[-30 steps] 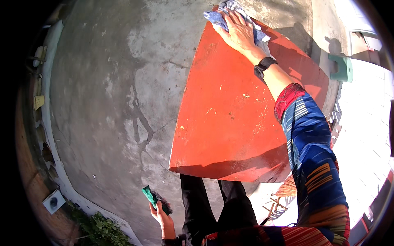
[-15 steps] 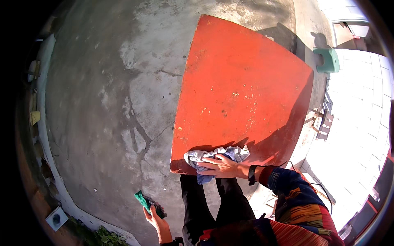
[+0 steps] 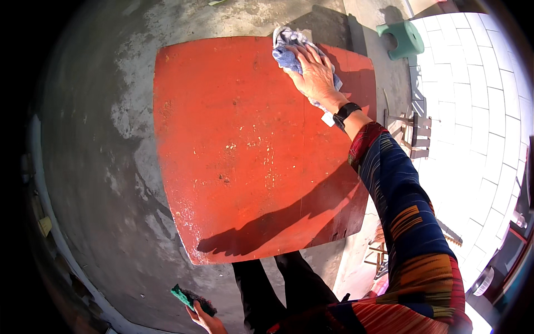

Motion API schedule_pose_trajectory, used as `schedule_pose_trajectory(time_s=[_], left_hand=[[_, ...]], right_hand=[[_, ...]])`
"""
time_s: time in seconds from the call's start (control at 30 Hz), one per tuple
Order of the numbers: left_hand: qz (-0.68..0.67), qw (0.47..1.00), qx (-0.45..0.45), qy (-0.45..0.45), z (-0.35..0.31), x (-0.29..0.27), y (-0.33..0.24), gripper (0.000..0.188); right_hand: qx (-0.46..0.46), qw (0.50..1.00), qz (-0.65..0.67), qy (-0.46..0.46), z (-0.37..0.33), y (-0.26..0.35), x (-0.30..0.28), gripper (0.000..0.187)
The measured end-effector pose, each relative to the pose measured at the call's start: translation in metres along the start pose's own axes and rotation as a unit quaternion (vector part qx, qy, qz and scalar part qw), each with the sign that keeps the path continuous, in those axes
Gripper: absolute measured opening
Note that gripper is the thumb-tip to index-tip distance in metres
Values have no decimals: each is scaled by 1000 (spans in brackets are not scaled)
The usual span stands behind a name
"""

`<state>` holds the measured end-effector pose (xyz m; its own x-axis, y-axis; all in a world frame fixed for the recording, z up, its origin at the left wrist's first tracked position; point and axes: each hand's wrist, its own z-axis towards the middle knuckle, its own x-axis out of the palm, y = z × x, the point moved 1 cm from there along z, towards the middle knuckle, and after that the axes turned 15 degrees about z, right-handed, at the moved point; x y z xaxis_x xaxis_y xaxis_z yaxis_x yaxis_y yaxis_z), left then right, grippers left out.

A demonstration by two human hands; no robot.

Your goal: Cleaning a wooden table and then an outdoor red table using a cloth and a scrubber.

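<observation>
A red square tabletop with worn, chipped paint lies in front of me. At its far edge, right of the middle, my right hand presses a crumpled blue-and-white cloth onto the surface. The fingers are spread over the cloth, and part of it hangs toward my wrist. Low on the left, away from the table, my left hand grips a green scouring pad. Something dark and rough sits against the pad; whether it is a second scourer I cannot tell.
A green plastic stool stands beyond the table's far right corner. Small wooden chairs stand along the right side, by a white tiled surface. Grey concrete floor stretches to the left. My legs are at the near edge.
My right hand has carried the cloth from the table's near edge to its far edge, the arm now stretched out. My left hand still holds the pad, a little lower in view.
</observation>
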<state>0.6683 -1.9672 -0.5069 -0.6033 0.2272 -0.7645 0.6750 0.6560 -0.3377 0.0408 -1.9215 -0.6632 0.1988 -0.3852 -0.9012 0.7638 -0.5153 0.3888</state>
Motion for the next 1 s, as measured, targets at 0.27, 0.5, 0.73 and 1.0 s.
schedule_pose_trajectory(time_s=[0.27,0.5,0.73,1.0], left_hand=[[3,996,57,69,-12,12,-18,37],[-22,991,80,102,2,11,-9,33],[-32,984,107,141,32,-33,17,32],[-55,981,126,139,63,-82,47,30]], right_hand=[[88,989,-16,-115,-80,-134,-53,52],[143,983,82,-80,-211,0,-51,55],[128,987,101,16,-233,217,25,59],[28,966,253,50,-223,382,79,67]])
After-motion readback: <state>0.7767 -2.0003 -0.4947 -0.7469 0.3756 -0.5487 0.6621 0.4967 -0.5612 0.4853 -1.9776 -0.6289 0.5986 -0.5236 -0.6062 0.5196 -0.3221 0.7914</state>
